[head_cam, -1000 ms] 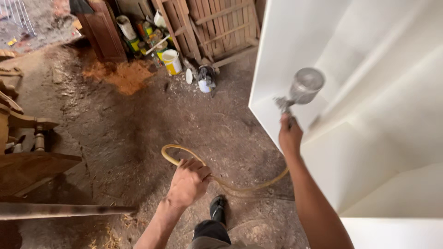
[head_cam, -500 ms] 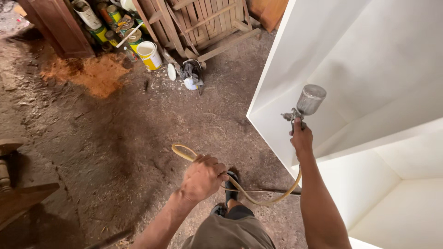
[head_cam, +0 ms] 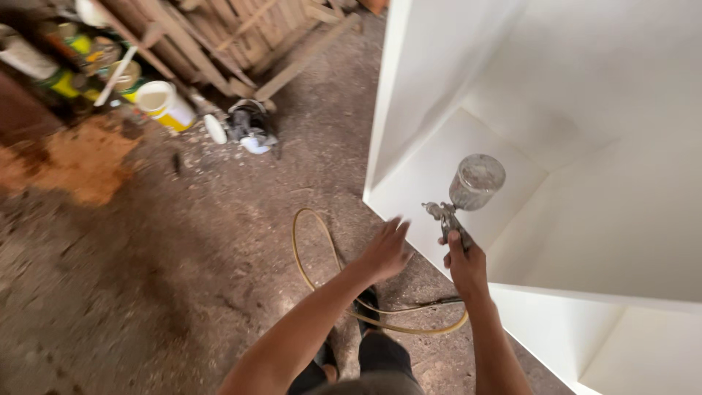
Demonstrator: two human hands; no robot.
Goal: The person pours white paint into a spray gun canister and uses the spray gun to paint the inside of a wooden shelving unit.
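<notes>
Our right hand [head_cam: 466, 265] fingers closed on spray gun [head_cam: 461, 201], cup up, at white cabinet [head_cam: 585, 146] mouth. Left hand [head_cam: 385, 251] open, empty, over yellow hose [head_cam: 322, 249]. We'd keep hose slack, nozzle square.

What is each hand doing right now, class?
Left hand: open, fingers spread, holding nothing, above the hose.
Right hand: closed on the spray gun, aimed into the white cabinet.
</notes>
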